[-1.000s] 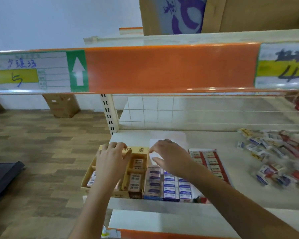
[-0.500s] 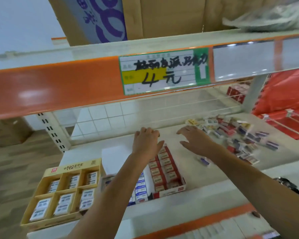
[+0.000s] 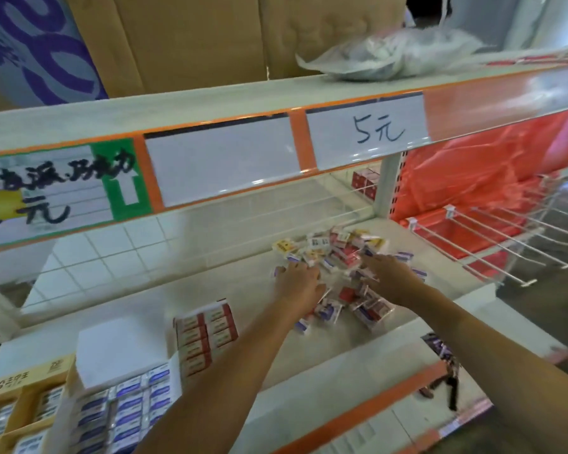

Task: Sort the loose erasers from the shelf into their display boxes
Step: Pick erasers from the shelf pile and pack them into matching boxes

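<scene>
Head view, read from left to right: at the near left a yellow display box (image 3: 20,404) is seen, partly filled with pale erasers. Just beside it stands a box of blue-labelled erasers (image 3: 125,411) with a white flap raised behind it, and next to that a box of red-labelled erasers (image 3: 207,332). All three rest on the white shelf (image 3: 138,290). Further right and further back, the heap of loose erasers (image 3: 338,257) is spread over the shelf, red, blue and yellow wrappers mixed together.

The left hand (image 3: 297,283) is laid on the near left edge of the heap; its fingers are blurred, so whether anything is held cannot be told. The right hand (image 3: 387,280) is stretched flat into the middle of the heap, fingers extended, and no grasp is visible.

The erasers are judged to be small, light, stiff blocks in smooth sleeves, likely to slide when pushed. Each would best be pinched across its long sides, or several of one colour gathered at once. An orange plastic sheet (image 3: 473,178) is seen at the far right.
</scene>
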